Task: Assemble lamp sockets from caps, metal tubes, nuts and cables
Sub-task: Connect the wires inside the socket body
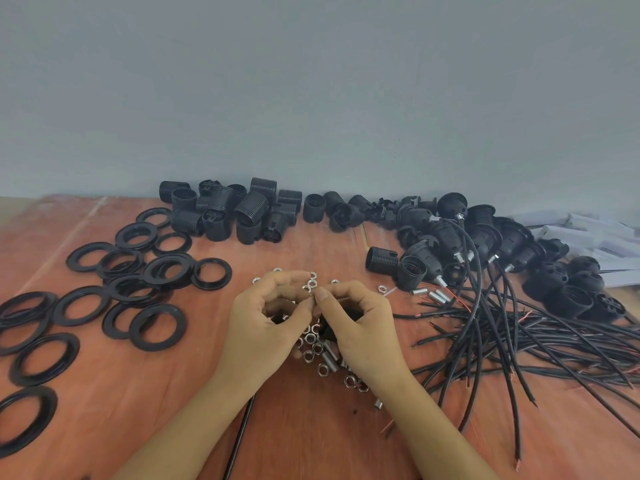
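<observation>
Silver nuts (317, 348) all over the counter (311, 434); my left hand (266, 320) and right hand (358, 323) both pinch one small metal bit (313, 293).

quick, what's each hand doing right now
Left hand: pinching a small part, hidden by its fingers.
Right hand: curled round a black part, likely a cap.

Silver nuts (311, 341), metal tubes (329, 360) heaped centre; black cables (519, 327) fanned right; black caps (571, 292) beyond them.

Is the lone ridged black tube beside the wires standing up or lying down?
Lying down: the threaded socket shell rests on its side on the wooden table.
</observation>
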Demonstrator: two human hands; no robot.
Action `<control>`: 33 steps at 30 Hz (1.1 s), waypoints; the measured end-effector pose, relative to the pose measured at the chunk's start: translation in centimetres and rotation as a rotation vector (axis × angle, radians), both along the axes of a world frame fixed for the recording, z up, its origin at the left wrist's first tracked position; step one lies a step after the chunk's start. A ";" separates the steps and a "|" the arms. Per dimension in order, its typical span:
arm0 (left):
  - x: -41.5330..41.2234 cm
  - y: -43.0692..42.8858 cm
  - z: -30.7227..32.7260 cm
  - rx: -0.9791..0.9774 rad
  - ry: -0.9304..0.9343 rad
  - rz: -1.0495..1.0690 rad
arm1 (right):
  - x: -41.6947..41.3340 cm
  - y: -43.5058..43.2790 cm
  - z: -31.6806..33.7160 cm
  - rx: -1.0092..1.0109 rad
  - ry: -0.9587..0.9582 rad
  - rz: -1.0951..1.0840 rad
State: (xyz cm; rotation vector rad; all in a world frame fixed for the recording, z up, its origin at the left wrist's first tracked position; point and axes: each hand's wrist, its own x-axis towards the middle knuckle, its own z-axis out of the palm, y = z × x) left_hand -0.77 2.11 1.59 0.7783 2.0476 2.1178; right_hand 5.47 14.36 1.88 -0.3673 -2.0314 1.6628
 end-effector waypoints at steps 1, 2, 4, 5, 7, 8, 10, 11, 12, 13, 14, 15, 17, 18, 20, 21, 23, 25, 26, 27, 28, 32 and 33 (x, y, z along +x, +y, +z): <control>0.0 0.0 0.0 0.000 0.006 0.003 | 0.0 0.0 0.0 0.008 -0.004 0.000; -0.1 0.0 0.0 -0.001 0.016 0.003 | 0.0 0.0 -0.1 0.007 -0.009 0.000; -0.2 0.0 0.0 -0.007 0.037 0.003 | 0.0 0.1 -0.1 -0.017 -0.027 -0.003; -0.3 -0.1 -0.1 -0.011 0.047 0.002 | 0.0 0.2 -0.1 -0.029 -0.034 -0.004; -0.4 -0.1 -0.1 -0.022 0.060 -0.011 | -0.1 0.3 -0.2 -0.034 -0.042 -0.007; -0.4 -0.1 -0.2 -0.024 0.067 -0.016 | -0.1 0.3 -0.2 -0.032 -0.042 -0.009; -0.6 -0.1 -0.2 -0.027 0.078 -0.020 | 0.0 0.2 -0.1 -0.015 -0.037 -0.015; -0.6 -0.1 -0.2 -0.029 0.078 -0.020 | 0.0 0.2 -0.1 0.000 -0.032 -0.019; -0.7 -0.1 -0.2 -0.034 0.074 -0.021 | 0.0 0.2 -0.1 0.014 -0.024 -0.026; -0.6 -0.1 -0.2 -0.039 0.065 -0.021 | 0.0 0.2 -0.1 0.023 -0.015 -0.036; -0.6 0.0 -0.3 -0.042 0.056 -0.019 | 0.1 0.1 -0.1 0.027 -0.008 -0.045; -0.5 0.0 -0.3 -0.045 0.048 -0.013 | 0.1 0.1 -0.1 0.031 -0.006 -0.048; -0.5 -0.1 -0.4 -0.065 0.044 0.000 | 0.1 -0.1 0.0 0.050 -0.010 -0.039; -0.5 -0.1 -0.5 -0.084 0.040 -0.001 | 0.2 -0.2 0.1 0.058 -0.011 -0.035; -0.7 -0.2 -0.5 -0.118 0.015 -0.009 | 0.3 -0.3 0.2 0.056 -0.004 -0.034; -0.7 -0.2 -0.6 -0.129 0.003 -0.011 | 0.3 -0.3 0.2 0.046 -0.002 -0.034; -0.8 -0.1 -0.6 -0.142 -0.008 -0.015 | 0.3 -0.2 0.2 0.019 -0.005 -0.028; -0.8 -0.1 -0.7 -0.143 -0.001 -0.010 | 0.3 -0.2 0.2 0.015 -0.010 -0.029; -0.8 -0.1 -0.7 -0.143 0.012 -0.003 | 0.3 -0.3 0.2 0.014 -0.014 -0.033; -0.7 -0.2 -0.6 -0.146 0.033 0.005 | 0.3 -0.3 0.1 0.009 -0.018 -0.041; -0.7 -0.2 -0.6 -0.149 0.058 0.012 | 0.3 -0.4 0.1 0.004 -0.024 -0.053; -0.5 -0.3 -0.5 -0.151 0.120 0.031 | 0.1 -0.2 0.1 0.020 -0.052 -0.082; -0.4 -0.3 -0.5 -0.153 0.131 0.033 | 0.1 -0.2 0.1 0.019 -0.049 -0.082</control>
